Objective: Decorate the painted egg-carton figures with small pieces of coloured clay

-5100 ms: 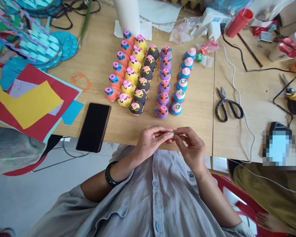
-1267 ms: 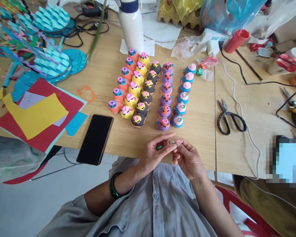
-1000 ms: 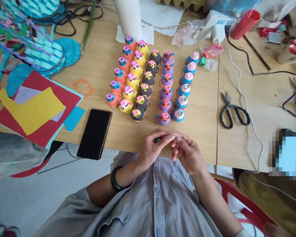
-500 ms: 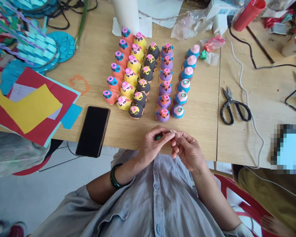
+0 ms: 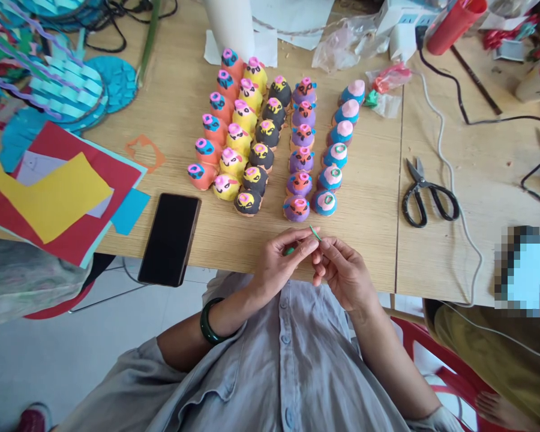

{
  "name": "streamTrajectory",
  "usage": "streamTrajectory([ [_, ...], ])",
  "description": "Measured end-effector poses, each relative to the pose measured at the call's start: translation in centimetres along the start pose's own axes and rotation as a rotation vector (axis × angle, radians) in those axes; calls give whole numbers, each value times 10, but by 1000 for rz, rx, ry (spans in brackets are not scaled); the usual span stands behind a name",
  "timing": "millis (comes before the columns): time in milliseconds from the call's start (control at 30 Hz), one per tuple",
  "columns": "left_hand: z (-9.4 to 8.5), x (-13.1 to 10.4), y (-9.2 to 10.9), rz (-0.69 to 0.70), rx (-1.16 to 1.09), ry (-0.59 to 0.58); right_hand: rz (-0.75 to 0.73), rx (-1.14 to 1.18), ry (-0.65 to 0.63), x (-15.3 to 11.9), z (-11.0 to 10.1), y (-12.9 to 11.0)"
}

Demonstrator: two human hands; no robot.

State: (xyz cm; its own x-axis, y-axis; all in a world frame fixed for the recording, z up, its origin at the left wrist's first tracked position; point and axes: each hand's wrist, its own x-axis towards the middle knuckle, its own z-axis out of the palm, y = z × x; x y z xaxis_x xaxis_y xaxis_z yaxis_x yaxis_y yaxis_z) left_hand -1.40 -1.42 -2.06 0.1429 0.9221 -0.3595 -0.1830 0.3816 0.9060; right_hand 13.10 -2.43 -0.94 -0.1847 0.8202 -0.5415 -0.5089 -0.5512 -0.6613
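Note:
Near the table's front edge, my left hand [image 5: 284, 255] has its thumb and fingers pinched, with a green lump [image 5: 288, 250] held in it. A thin green strand [image 5: 315, 233] rises between the fingertips of both hands. My right hand [image 5: 344, 267] pinches the lower end of that strand. Beyond the hands stand rows of small painted domes: orange [image 5: 206, 175], yellow [image 5: 226, 187], black [image 5: 247, 203], purple [image 5: 296, 208] and blue with pink tops [image 5: 324, 203]. The three nearest blue domes carry green rings on top.
A black phone [image 5: 170, 239] lies left of the hands, beside stacked coloured paper [image 5: 72, 198]. Black-handled scissors [image 5: 427, 195] and a white cable [image 5: 465, 240] lie to the right. A white cylinder [image 5: 229, 27] stands behind the domes. People's legs show at both sides.
More of the green strand shows above the fingertips, now longer and slanting up to the left. Both hands have stayed nearly in place.

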Motion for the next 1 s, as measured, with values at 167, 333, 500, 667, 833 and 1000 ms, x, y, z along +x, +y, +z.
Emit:
streamTrajectory([
  [167, -1, 0, -2, -24, -22, 29, -19, -76, 44, -1, 0, 1],
  [333, -1, 1, -4, -24, -76, 61, -59, -86, 66, -1, 0, 3],
  [500, 0, -1, -1, -141, -139, 9, -148, -94, 122, -1, -1, 5],
  [667, 0, -1, -3, -150, -135, -41, -346, -300, 220, -5, -1, 7],
  [833, -1, -2, -5, -133, -33, -16, -471, -505, 238, -8, -1, 8],
  [1000, 0, -2, -2, -184, -97, -18, -514, -519, 200, -9, -1, 9],
])
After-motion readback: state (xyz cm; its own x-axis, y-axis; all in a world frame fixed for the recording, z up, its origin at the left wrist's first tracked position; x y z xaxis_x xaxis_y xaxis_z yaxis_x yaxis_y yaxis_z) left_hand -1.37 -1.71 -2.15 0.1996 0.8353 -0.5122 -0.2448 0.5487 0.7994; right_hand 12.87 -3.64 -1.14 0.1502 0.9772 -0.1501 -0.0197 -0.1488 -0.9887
